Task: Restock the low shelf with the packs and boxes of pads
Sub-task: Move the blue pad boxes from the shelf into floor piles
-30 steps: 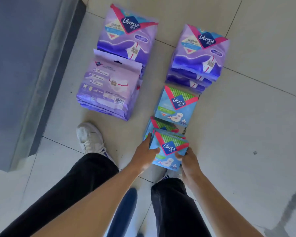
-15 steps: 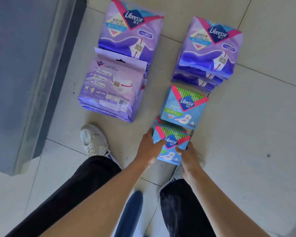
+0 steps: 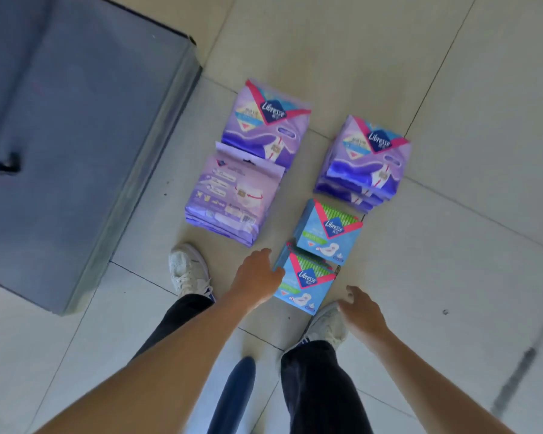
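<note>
Head view, looking straight down: you stand on a pale tiled floor (image 3: 452, 89) with four groups of Libresse goods laid out ahead of your feet. Far left column, a stack of purple packs face up (image 3: 267, 120); just in front of it, overlapping its near edge, another stack of purple packs turned back side up (image 3: 235, 202), barcode showing. Right column, a third stack of purple packs (image 3: 365, 164), fanned slightly; touching its near edge, a blue box (image 3: 328, 233); nearest you, a short stack of blue boxes (image 3: 306, 280), its far edge tucked against the first box. Your left hand (image 3: 256, 277) is relaxed and holds nothing, fingertips touching the left edge of the near blue stack. Your right hand (image 3: 359, 310) hangs apart from the boxes, fingers loosely spread, empty, above your right shoe (image 3: 326, 327). Your left shoe (image 3: 187, 270) sits beside the back-side-up packs. A grey-blue unit (image 3: 69, 136) fills the left side of the view; you cannot tell from here whether it is the low shelf. Every pack and box lies on the floor.
</note>
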`<move>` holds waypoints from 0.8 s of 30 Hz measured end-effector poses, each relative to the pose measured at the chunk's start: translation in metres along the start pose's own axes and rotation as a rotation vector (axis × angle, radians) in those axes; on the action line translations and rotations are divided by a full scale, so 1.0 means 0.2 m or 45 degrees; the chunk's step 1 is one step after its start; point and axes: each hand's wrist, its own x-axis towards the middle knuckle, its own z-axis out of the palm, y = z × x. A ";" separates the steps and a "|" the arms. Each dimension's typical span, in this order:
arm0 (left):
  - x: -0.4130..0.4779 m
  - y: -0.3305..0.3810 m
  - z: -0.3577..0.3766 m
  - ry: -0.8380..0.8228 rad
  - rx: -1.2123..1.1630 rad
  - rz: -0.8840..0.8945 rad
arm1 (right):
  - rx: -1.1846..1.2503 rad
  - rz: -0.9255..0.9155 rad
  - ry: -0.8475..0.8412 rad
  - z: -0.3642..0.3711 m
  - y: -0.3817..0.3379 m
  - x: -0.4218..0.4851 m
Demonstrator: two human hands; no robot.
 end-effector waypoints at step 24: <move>-1.54 -0.11 -2.35 1.025 0.142 0.178 | -1.008 -1.252 0.350 -0.61 -2.47 -1.92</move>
